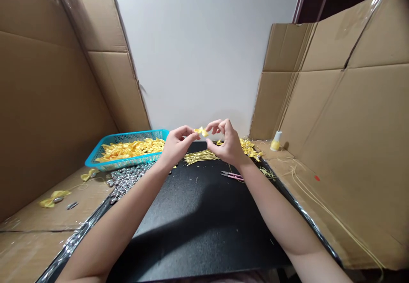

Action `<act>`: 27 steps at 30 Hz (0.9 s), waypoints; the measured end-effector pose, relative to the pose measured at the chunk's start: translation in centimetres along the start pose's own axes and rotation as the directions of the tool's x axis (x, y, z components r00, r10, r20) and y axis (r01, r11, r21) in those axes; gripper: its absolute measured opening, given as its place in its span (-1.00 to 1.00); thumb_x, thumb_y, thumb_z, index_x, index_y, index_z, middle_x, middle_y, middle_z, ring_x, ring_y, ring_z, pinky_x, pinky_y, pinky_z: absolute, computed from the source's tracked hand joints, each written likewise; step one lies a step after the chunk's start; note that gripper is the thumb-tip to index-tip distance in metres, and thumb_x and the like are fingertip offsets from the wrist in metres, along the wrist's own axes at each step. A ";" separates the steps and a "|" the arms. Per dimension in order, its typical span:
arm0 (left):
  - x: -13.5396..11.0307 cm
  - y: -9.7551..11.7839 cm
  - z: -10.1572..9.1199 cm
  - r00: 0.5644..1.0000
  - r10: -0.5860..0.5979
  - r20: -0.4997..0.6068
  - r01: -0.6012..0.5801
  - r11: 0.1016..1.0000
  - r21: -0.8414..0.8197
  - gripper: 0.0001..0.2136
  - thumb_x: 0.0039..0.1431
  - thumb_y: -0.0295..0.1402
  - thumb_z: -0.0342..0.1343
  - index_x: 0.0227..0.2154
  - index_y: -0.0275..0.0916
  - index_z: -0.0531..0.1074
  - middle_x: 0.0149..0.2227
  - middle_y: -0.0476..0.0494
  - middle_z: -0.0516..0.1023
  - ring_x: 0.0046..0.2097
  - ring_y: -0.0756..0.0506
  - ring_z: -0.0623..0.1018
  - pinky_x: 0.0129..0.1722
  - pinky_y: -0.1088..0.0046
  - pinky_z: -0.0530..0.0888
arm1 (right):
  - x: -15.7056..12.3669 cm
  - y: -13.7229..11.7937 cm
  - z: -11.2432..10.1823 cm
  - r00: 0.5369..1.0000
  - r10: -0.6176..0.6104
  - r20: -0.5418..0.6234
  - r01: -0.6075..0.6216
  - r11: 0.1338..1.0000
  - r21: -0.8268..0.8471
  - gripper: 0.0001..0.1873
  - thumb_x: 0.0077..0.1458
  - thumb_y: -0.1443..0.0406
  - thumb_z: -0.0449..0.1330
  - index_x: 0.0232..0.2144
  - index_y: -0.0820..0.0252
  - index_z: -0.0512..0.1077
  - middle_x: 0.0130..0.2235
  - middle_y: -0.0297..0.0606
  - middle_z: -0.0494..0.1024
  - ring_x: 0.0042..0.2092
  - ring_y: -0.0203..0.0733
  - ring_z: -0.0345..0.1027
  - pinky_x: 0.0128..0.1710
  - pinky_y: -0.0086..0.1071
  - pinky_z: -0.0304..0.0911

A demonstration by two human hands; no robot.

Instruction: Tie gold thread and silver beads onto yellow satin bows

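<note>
Both hands are raised over the black mat (pixel 198 215) and meet around a small yellow ribbon bow (pixel 201 131). My left hand (pixel 175 144) pinches the bow's left side between thumb and fingers. My right hand (pixel 225 142) has curled fingers pinched at the bow's right side. Just beyond the hands lies a bundle of thin gold wires (pixel 200 157) on the mat.
A teal basket (pixel 96 159) of yellow ribbon pieces stands at the left, with a heap of silver beads (pixel 126 178) before it. Pink-handled snips (pixel 233 175) lie at the right, near finished bows (pixel 249 146) and a small yellow-capped bottle (pixel 275 141). Cardboard walls stand on both sides.
</note>
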State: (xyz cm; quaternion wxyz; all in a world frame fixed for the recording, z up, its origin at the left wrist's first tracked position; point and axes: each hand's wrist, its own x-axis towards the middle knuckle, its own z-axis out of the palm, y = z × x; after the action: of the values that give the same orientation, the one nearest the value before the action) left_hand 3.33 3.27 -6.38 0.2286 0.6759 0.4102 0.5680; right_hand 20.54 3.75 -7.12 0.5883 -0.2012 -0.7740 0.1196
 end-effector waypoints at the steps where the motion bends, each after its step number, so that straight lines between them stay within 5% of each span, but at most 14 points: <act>1: 0.0 0.2 0.0 1.000 -0.020 0.021 0.020 1.000 -0.023 -0.82 -0.01 -0.23 0.15 -0.54 -0.23 0.41 -0.47 -0.09 0.56 -0.39 -0.07 0.50 -0.33 0.39 0.37 | 0.0 0.2 0.0 1.000 -0.023 0.000 0.023 1.000 -0.016 -0.63 0.00 0.39 0.17 -0.43 0.05 -0.03 -0.25 -0.34 0.46 -0.26 -0.24 0.27 -0.18 -0.24 0.25; 5: -0.1 0.5 -0.3 0.996 -0.033 0.081 0.032 0.999 0.022 -0.77 0.07 -0.19 0.11 -0.52 -0.25 0.42 -0.47 -0.09 0.55 -0.39 -0.05 0.46 -0.33 0.42 0.37 | 0.0 0.7 0.4 0.993 0.047 -0.109 -0.048 0.999 -0.007 -0.67 0.06 0.31 0.18 -0.49 0.06 0.03 -0.36 -0.33 0.53 -0.31 -0.25 0.40 -0.21 -0.25 0.35; 9: 0.0 0.2 -1.2 0.954 0.299 0.001 -0.286 0.912 0.294 -0.77 0.06 -0.21 0.19 -0.30 -0.25 0.47 -0.32 -0.12 0.57 -0.33 -0.05 0.43 -0.28 0.40 0.37 | 0.5 0.6 0.6 0.944 0.296 -0.144 -0.259 0.939 0.226 -0.59 -0.07 0.20 0.32 -0.52 0.08 0.08 -0.42 -0.32 0.57 -0.34 -0.23 0.47 -0.23 -0.26 0.41; 13: 0.1 0.2 -1.7 0.862 0.494 0.113 -0.500 0.792 0.351 -0.82 0.13 -0.30 0.17 -0.23 -0.23 0.50 -0.30 -0.10 0.59 -0.31 -0.03 0.46 -0.24 0.42 0.38 | 0.8 0.6 0.6 0.901 0.429 -0.061 -0.370 0.834 0.409 -0.46 -0.23 0.15 0.41 -0.54 0.08 0.04 -0.45 -0.32 0.58 -0.38 -0.21 0.47 -0.30 -0.27 0.42; 21: 0.2 -0.1 -1.5 0.957 0.274 0.099 -0.290 0.927 0.239 -0.83 0.06 -0.24 0.23 -0.38 -0.23 0.60 -0.46 -0.09 0.61 -0.45 -0.01 0.45 -0.43 0.46 0.32 | 0.8 0.8 0.6 0.886 0.464 0.012 -0.430 0.811 0.397 -0.42 -0.27 0.17 0.42 -0.56 0.08 0.01 -0.51 -0.37 0.53 -0.45 -0.27 0.41 -0.32 -0.30 0.34; 27: 0.4 -0.5 -1.1 0.998 0.069 0.000 -0.069 0.998 -0.003 -0.75 -0.06 -0.18 0.31 -0.42 -0.29 0.60 -0.44 -0.16 0.62 -0.47 -0.01 0.46 -0.46 0.47 0.35 | 1.0 0.6 1.3 0.852 0.519 -0.068 -0.408 0.740 0.534 -0.39 -0.33 0.16 0.44 -0.57 0.08 0.01 -0.51 -0.42 0.51 -0.44 -0.29 0.40 -0.28 -0.30 0.36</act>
State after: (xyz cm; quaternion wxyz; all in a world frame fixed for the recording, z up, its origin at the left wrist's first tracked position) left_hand 2.14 3.70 -6.20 0.2099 0.6892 0.3859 0.5762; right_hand 19.22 4.84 -6.84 0.6500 -0.2402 -0.5733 0.4373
